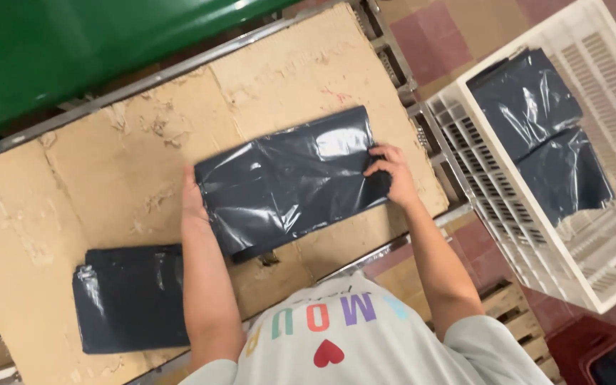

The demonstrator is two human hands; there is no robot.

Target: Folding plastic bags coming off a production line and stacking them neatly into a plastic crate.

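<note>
Grip: left hand (pixel 192 194), right hand (pixel 392 171) grasping 1 dark bag (pixel 290 178) | 1 spare packet (pixel 130 298) | crate (pixel 486 214): 2 packets (pixel 543 135)

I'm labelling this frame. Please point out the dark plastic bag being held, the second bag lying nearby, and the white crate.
held bag (pixel 290 178), head view, centre panel
second bag (pixel 130 296), head view, middle
white crate (pixel 486 214), head view, slotted left wall

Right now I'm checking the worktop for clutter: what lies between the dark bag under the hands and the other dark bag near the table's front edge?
In the head view, only bare cardboard and the left forearm lie between the held bag and the second bag.
</note>
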